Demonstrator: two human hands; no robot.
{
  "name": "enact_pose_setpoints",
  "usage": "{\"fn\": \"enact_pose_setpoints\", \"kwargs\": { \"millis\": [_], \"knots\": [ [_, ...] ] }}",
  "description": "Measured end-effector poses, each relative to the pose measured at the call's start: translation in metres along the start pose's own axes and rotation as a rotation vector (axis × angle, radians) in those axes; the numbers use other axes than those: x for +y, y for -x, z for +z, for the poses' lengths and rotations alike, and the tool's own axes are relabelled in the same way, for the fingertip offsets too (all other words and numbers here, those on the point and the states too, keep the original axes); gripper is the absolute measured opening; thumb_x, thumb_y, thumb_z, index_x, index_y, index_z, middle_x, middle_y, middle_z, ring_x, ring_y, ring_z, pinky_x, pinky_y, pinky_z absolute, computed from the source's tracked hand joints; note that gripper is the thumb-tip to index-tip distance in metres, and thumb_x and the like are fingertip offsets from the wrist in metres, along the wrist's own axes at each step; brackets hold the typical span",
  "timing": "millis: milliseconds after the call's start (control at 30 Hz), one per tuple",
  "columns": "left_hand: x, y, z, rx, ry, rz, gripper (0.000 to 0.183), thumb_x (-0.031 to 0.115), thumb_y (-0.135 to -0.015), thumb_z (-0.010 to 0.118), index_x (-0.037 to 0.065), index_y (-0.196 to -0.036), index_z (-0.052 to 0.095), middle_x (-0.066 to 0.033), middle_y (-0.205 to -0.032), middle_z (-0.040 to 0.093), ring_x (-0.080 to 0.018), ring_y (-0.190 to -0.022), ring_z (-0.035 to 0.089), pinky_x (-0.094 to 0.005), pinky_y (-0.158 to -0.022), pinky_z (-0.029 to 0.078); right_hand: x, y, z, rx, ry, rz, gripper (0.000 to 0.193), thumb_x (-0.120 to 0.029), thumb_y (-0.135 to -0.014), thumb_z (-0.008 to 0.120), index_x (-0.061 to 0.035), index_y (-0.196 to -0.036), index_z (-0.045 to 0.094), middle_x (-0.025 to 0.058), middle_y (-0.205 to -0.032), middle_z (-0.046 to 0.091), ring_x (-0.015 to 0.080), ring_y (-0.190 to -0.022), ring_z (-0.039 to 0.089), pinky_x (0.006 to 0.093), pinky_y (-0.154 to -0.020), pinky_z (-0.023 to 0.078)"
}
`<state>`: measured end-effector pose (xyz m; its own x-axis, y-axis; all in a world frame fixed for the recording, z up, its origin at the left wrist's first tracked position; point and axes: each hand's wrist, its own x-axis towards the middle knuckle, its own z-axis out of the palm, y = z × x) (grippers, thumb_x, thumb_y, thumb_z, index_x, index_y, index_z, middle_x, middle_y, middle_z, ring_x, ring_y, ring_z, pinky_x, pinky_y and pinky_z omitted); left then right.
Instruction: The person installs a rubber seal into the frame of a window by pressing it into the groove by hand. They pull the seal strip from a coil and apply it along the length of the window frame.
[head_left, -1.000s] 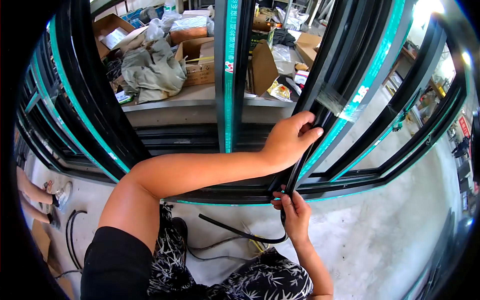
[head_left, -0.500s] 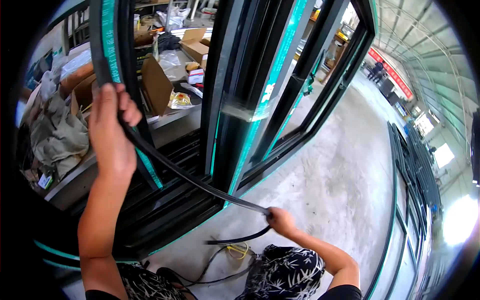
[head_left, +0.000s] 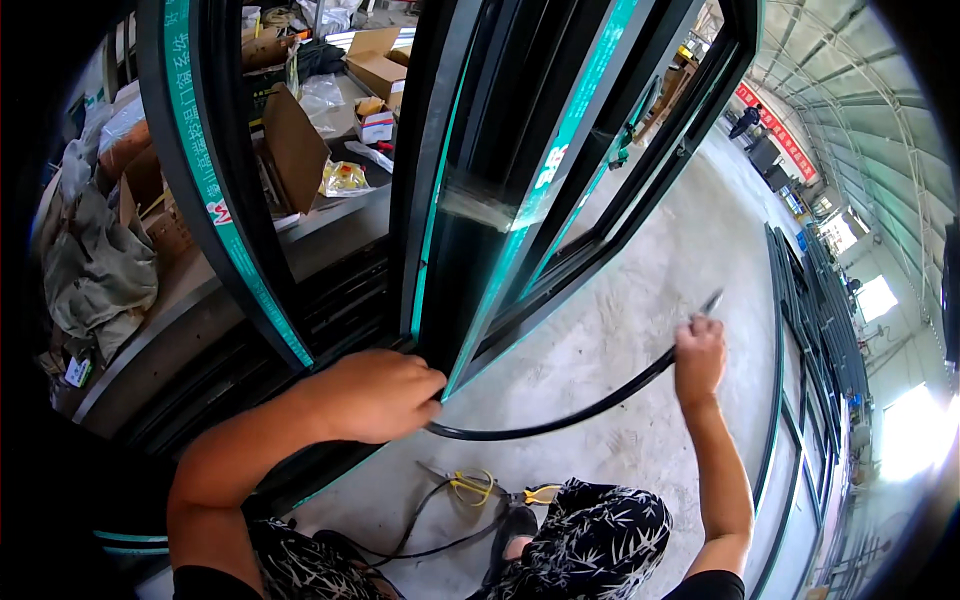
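Left hand closed on a glossy, rubbery black strip, bowing smoothly across to the clenched right hand, a blurred silvery tip jutting beyond it

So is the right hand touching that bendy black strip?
Touching. The head view shows the right hand closed around the bendy black strip, which runs into the fist.

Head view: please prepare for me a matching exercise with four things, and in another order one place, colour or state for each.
1. black strip
2. scissors
3. printed tape
4. crumpled cloth

A. greyish, near the picture's left edge
B. curving between the left hand and the right hand
C. teal, in long bands
D. lying on the floor, with yellow handles

Pairs: 1-B; 2-D; 3-C; 4-A
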<state>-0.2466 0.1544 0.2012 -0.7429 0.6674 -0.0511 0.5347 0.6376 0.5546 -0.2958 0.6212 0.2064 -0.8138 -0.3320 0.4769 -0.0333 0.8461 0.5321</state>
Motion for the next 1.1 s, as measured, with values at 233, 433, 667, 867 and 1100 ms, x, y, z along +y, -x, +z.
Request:
{"fn": "enact_pose_setpoints", "kwargs": {
  "millis": [233, 433, 667, 867, 1100],
  "knots": [
    [0.044, -0.056, 0.032, 0.439, 0.496, 0.014, 0.067, 0.039, -0.101, 0.062, -0.006, -0.145, 0.039, -0.0291, -0.131, 0.06, -0.0349, -0.12, 0.064, -0.0403, -0.098, 0.052, -0.138, -0.006, -0.091, 0.354, -0.356, -0.629, 0.033, -0.014, -0.075, 0.067, -0.0018, -0.105, 0.073, 0.0081, -0.118, 0.063, 0.0292, -0.115, 0.058, 0.0421, -0.096, 0.051],
    [0.03, -0.08, 0.058, 0.636, 0.859, -0.092, 0.025, 0.019, -0.098, 0.07, 0.0, -0.1, 0.054, -0.0036, -0.084, 0.064, -0.0104, -0.074, 0.058, -0.0285, -0.067, 0.05, -0.181, -0.009, -0.125, 0.405, -0.389, -0.959, 0.037, -0.022, -0.076, 0.06, -0.0037, -0.105, 0.074, 0.009, -0.115, 0.065, 0.0288, -0.12, 0.056, 0.0391, -0.107, 0.048],
    [0.036, -0.055, 0.04, 0.736, 1.167, 0.003, 0.03, 0.035, -0.106, 0.058, 0.01, -0.09, 0.051, 0.006, -0.065, 0.039, -0.0052, -0.054, 0.035, -0.0256, -0.048, 0.028, -0.179, 0.006, -0.125, 0.265, -0.898, -0.642, 0.032, -0.016, -0.076, 0.076, -0.008, -0.106, 0.069, 0.0094, -0.106, 0.066, 0.0274, -0.102, 0.066, 0.0385, -0.084, 0.056],
    [0.029, -0.039, 0.015, 0.059, 1.756, 0.109, 0.054, 0.063, -0.102, 0.046, 0.013, -0.082, 0.048, 0.0084, -0.057, 0.026, -0.0053, -0.047, 0.023, -0.0248, -0.043, 0.018, -0.199, 0.014, -0.106, -0.813, -1.748, -0.323, 0.051, -0.034, -0.1, 0.067, 0.0003, -0.135, 0.055, 0.0123, -0.12, 0.069, 0.0239, -0.11, 0.065, 0.0351, -0.093, 0.052],
    [0.023, -0.041, 0.022, 0.044, 1.766, 0.052, 0.058, 0.067, -0.102, 0.038, 0.012, -0.09, 0.051, 0.0078, -0.06, 0.026, -0.0067, -0.052, 0.026, -0.024, -0.046, 0.024, -0.229, 0.022, -0.101, -1.387, -2.425, 0.025, 0.038, -0.026, -0.11, 0.049, 0.005, -0.131, 0.052, 0.0145, -0.112, 0.069, 0.0251, -0.108, 0.068, 0.0387, -0.099, 0.055]
  ]
}}
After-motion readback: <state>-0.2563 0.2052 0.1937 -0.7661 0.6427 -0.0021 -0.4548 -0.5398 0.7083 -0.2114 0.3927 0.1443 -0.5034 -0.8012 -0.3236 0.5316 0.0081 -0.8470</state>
